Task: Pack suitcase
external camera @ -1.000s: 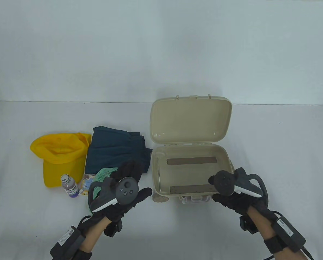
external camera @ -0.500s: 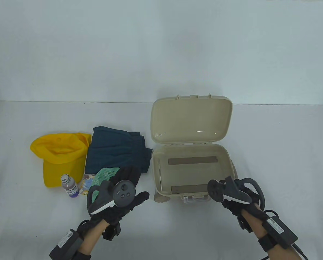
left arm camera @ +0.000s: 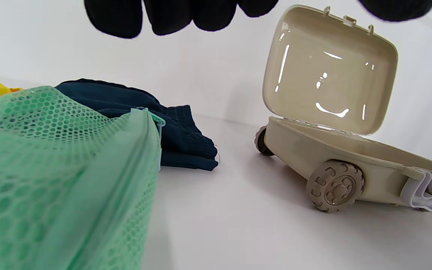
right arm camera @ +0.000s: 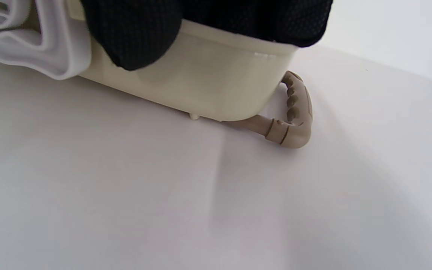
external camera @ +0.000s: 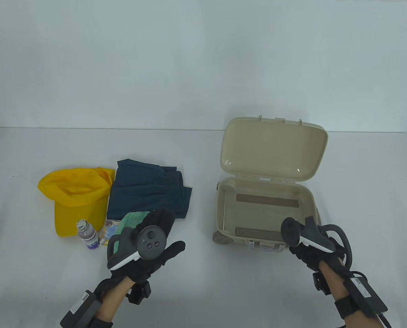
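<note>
Under the right hand's [external camera: 307, 247] gloved fingers [right arm camera: 133, 35], the near rim of the open beige hard-plastic toy suitcase [external camera: 268, 208] is being gripped: the right wrist view is showing a thumb lying down the outer wall beside the white latch [right arm camera: 32, 41] and the other fingers lapping over the rim. The case is sitting on the white table [external camera: 203, 290], lid standing up, shell holding nothing yet, slightly skewed with its wheeled end toward the left hand.

The step in hand is, I judge, squaring up the case before loading. Doing it well is meaning sliding rather than lifting, keeping the pull low on the wall so the upright lid is not tipping shut, and stopping well apart from the clothes so there is room to work.

The left hand [external camera: 149, 246] is hovering with fingers loosely spread and holding nothing, the fingertips [left arm camera: 171, 15] hanging just above the mint-green mesh pouch [external camera: 131, 220]. Beyond those fingertips the folded dark teal cloth garment [external camera: 149, 191] is lying; farther to their outer side are the yellow fabric cap [external camera: 73, 194] and the small clear bottle of purple liquid with a white cap [external camera: 87, 235]; a colourful printed card [external camera: 108, 232] is peeking out just beside the pouch. The left palm is facing down, wrist level, thumb stretched toward the suitcase. The right forearm is coming in steeply, wrist cocked so the palm is facing the case wall.
</note>
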### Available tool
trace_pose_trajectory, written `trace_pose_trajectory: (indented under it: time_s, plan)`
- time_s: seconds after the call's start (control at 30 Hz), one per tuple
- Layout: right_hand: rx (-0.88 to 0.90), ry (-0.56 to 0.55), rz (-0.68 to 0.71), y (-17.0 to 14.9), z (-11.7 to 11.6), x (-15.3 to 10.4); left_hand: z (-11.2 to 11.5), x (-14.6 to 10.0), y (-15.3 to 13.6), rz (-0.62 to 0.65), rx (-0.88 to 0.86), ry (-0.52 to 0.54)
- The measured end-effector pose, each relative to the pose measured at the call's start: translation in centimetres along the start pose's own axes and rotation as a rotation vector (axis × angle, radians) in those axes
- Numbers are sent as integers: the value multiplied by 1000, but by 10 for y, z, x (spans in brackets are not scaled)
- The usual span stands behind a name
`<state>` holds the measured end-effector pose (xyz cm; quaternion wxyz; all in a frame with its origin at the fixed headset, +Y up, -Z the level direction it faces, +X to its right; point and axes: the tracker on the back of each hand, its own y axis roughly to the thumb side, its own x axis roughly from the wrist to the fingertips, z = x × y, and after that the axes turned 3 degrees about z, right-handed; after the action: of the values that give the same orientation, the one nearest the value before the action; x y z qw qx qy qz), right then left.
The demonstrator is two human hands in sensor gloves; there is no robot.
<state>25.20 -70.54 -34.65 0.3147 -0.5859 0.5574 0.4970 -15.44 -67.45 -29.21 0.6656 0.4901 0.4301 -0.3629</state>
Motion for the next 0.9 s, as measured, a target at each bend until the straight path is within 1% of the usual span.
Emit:
trace_pose_trajectory:
  time_s: [0.37,0.6,0.77,0.9]
  plan:
    - [74,78,-144,-44,-10,-5,0,-1,-4,-1,-18,6]
    - [103,117,-216,-66,-15,-9,-2,-2,-7,-5,-35,9]
    - [93,121,-233,-69,-17,-12,-3,-2,-8,-4,-50,10]
    - [107,214,-173,-64,-7,-16,-3,-2,-9,-2,-53,13]
